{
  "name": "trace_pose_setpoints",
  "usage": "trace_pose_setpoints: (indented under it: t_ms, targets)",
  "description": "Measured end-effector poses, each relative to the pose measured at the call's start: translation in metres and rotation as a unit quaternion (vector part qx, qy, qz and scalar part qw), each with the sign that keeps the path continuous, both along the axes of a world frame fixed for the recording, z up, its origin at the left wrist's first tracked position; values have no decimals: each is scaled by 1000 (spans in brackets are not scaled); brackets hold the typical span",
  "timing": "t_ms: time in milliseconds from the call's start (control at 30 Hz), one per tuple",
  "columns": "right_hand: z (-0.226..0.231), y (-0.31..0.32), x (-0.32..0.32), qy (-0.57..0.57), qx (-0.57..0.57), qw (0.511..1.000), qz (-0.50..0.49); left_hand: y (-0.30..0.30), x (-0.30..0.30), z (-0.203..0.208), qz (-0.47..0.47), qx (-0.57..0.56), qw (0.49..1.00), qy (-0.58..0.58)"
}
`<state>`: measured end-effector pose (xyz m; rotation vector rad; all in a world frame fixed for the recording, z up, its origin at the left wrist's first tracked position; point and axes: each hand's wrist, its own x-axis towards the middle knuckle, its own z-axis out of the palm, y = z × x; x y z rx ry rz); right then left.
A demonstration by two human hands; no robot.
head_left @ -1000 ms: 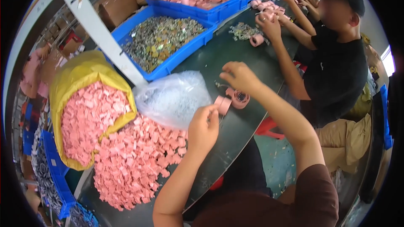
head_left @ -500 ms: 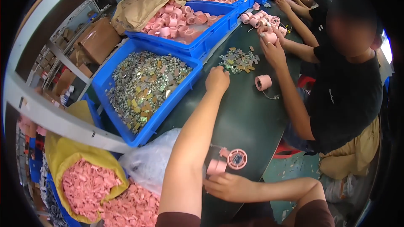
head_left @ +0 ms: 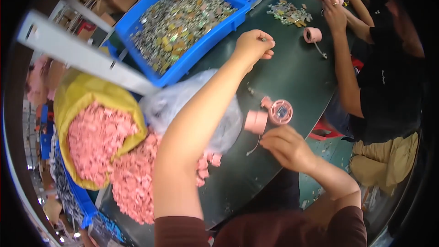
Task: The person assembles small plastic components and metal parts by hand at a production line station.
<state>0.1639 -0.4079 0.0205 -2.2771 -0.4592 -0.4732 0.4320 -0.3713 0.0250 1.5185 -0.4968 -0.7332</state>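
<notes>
My left hand [head_left: 256, 48] is raised over the dark green table, thumb and fingertips closed on a small dark chip, mostly hidden. Nearer to me, my right hand [head_left: 287, 148] has its fingers curled together beside a thin pale wire [head_left: 254, 148]; anything between its fingertips is hidden. Just beyond those fingertips lies a pink cylinder [head_left: 255, 121]. Touching or close beside it, a round pink housing [head_left: 280, 112] faces up, with small parts inside its ring. A small pink piece [head_left: 266, 102] adjoins the housing.
A loose pile of small flat chips [head_left: 289, 13] lies ahead. A blue bin [head_left: 183, 71] of similar chips stands left, past a clear plastic bag [head_left: 228, 119]. Pink pieces fill a yellow sack [head_left: 68, 87]. A co-worker [head_left: 384, 77] sits right, near a pink cylinder with wire [head_left: 312, 35].
My left hand has come away from the chip pile toward me, carrying a small chip. My right hand has shifted slightly off the pink cylinder's side. The whole view has tilted downward.
</notes>
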Motion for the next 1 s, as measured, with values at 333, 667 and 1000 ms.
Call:
trace_pose_setpoints:
  t_ms: [333,667,1000]
  targets:
    - [-24,44,-14,46,-180,982,23,272,-234,44,243,-88,947,188]
    - [26,135,-47,148,107,980,81,321,-334,-12,353,-196,871,280]
    - [-5,150,-54,195,312,922,125,319,-333,-12,369,-202,868,262]
